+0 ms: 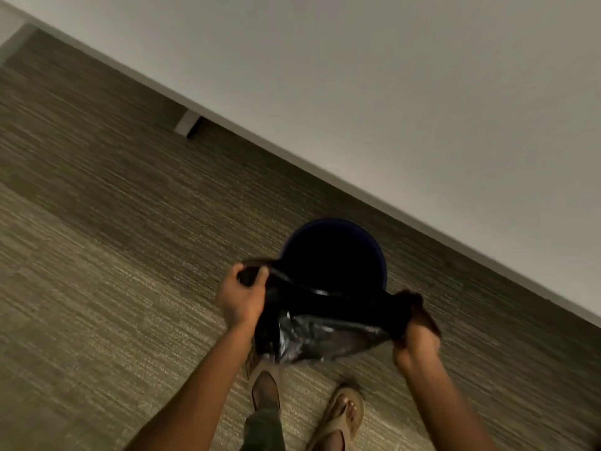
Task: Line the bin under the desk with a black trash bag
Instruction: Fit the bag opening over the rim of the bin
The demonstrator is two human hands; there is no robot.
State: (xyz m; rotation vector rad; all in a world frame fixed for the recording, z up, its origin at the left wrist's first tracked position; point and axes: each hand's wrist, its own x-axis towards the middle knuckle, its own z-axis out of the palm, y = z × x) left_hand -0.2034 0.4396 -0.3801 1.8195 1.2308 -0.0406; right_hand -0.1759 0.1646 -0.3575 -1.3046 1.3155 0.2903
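Down on the striped grey-brown carpet [97,255], a round dark blue bin [380,255] stood with its mouth open to the camera, its inside too dark to read. It sat just beside the near edge of a pale, flat desk top [422,92] that ran slantwise across the far and right part of the view; a light-coloured desk leg [187,123] showed under that edge, further left.

Between the bin and the person, a crumpled, glossy black plastic trash bag [325,333] was stretched out in the air, its far edge overlapping the near rim of the bin. The left hand [240,297] was closed around the left end of the bag, fingers curled over a bunched fold. The right hand [418,340] was clenched in a fist on the right end, gripping another gathered fold. The bag's middle sagged between the two hands and caught some light on its wrinkles.

Below the bag, two feet in tan open sandals [344,415] stood on the carpet, the left one partly hidden by the bag and by an olive trouser leg [263,428].

No brand, label or writing could be read on the bag, the bin or the desk.
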